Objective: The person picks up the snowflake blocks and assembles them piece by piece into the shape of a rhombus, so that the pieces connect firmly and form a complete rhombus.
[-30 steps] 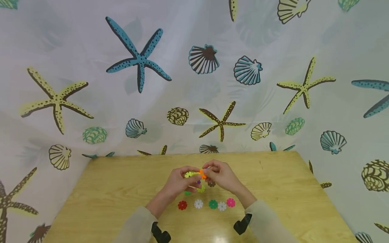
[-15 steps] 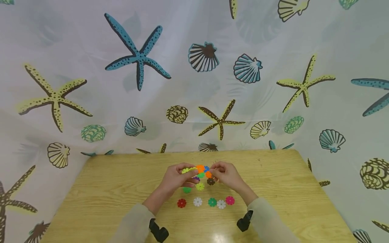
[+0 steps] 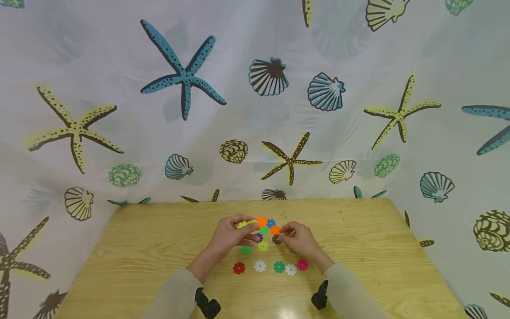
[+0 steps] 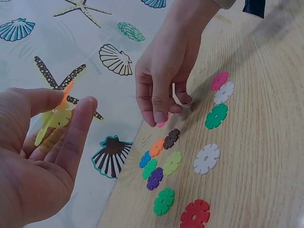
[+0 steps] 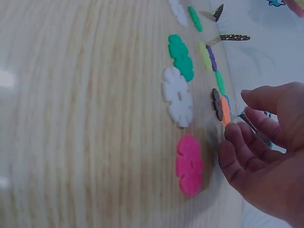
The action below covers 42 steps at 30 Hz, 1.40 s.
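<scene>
Between thumb and fingers, the left hand (image 3: 228,234) (image 4: 45,161) pinches joined yellow discs (image 3: 242,225) (image 4: 57,118) with an orange disc (image 3: 261,222) (image 4: 68,91) at their end, held above the table. The right hand (image 3: 302,241) (image 4: 166,71) (image 5: 270,147) is low over the table with loosely bent fingers and nothing visible between them. Under its fingertips in the left wrist view is a partly hidden pink disc (image 4: 162,122). Beside that hand lie a brown disc (image 3: 276,239) (image 5: 217,104) and a loose orange disc (image 3: 275,230) (image 4: 156,147).
Blue (image 3: 271,223), purple (image 4: 155,178) and green (image 3: 246,250) discs lie on the wooden table (image 3: 159,248) around the hands. Nearer the person are red (image 3: 239,268), white (image 3: 260,266), green (image 3: 279,267) and pink (image 3: 302,265) discs. A patterned cloth (image 3: 239,106) stands behind.
The hands, together at the orange disc a second ago, have parted. My right hand has moved right and lower; my left has shifted slightly left, still holding the yellow and orange discs.
</scene>
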Motion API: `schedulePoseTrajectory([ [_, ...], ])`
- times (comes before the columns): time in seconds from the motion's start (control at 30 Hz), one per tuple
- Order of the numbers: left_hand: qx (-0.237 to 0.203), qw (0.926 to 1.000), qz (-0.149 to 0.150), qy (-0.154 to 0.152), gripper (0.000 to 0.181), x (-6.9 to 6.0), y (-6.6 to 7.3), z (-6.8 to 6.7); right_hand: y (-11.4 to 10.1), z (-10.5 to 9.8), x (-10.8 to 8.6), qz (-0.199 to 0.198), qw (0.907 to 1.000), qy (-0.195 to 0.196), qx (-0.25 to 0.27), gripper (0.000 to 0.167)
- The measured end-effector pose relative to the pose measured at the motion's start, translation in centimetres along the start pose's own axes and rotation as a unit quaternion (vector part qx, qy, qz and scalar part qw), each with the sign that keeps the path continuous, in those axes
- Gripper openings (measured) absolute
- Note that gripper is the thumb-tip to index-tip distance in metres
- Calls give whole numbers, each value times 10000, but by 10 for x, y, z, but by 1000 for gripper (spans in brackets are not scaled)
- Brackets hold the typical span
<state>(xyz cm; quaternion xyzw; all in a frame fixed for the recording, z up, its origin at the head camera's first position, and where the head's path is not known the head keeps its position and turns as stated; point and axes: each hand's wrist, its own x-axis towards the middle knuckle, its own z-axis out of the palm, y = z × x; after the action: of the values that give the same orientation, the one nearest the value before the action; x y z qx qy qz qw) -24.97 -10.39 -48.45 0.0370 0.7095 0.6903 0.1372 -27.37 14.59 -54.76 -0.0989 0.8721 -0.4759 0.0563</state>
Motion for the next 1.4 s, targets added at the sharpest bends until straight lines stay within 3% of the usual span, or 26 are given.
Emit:
schedulePoseTrajectory([
  [0.37, -163, 9998, 69, 80, 42, 0, -1, -2, 5, 7, 1, 43, 9996, 2, -290, 22],
  [0.9, -177, 9997, 124, 109, 42, -2, -1, -2, 4, 15, 5, -264, 9943, 129, -1020, 27],
  [1.4, -140, 9998, 150, 48, 45, -1, -2, -5, 0, 15, 6, -169, 9932, 77, -1151, 25],
])
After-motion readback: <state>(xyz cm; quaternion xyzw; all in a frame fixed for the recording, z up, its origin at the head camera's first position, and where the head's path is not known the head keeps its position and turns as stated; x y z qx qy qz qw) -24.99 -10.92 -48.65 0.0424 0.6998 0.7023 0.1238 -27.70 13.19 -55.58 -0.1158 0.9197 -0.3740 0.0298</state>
